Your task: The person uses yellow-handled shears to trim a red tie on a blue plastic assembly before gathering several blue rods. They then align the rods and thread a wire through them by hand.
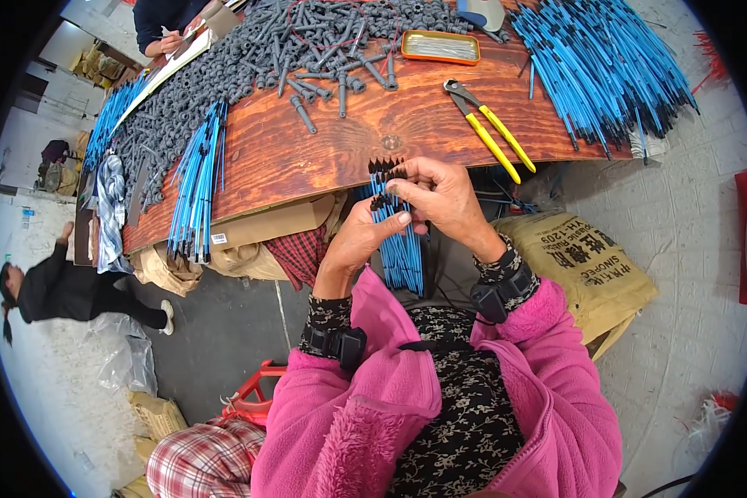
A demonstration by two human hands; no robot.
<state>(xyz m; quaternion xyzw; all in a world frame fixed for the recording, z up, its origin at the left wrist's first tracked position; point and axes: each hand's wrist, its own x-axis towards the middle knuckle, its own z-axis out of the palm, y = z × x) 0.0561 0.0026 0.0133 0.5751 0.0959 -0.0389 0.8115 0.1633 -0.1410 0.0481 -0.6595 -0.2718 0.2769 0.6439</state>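
Just above our lap, in front of the wooden surface (324, 158), our left hand (358, 241) clasps a bundle of blue rods (400, 249) with black tips, upright. Our right hand (444, 199) pinches the tips — a loose grip could let the smooth, thin rods slide out and scatter.

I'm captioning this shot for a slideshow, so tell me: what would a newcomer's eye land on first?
First, the two hands at centre: the left hand and right hand grip a bundle of blue rods with black tips. Behind them, the wooden table carries a grey heap of plastic parts at top left and a fan of blue rods at top right. Yellow-handled pliers lie between.
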